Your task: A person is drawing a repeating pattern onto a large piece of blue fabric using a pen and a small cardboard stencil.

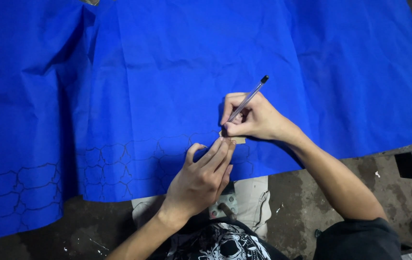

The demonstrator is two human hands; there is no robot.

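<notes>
I see a very large blue sheet (206,72), wrinkled, which fills almost the whole upper part of the frame and hangs down to the lower left. Along its lower edge there is a band of dark traced outlines (119,161), repeated shapes side by side, running from the far left toward the centre. Below the sheet, at the lower right, a dirty grey floor (307,202) shows, and a light cloth (254,202) lies at the bottom centre.

My right hand (256,119), a little right of centre, is closed in a writing grip around a clear pen (247,100). The long axis of the pen goes from its black cap at the upper right down to the tip at the lower left, and the tip meets the edge of a small tan template (239,140).

My left hand (203,175) comes from below centre, with the fingers straight and together, not gripping anything. Its fingertips (225,143) press flat on the left end of the template, so it cannot slide.

The template lies on the sheet between the two hands, just under the right hand and above the left. Both hands touch it, and the traced band ends just to its left.
</notes>
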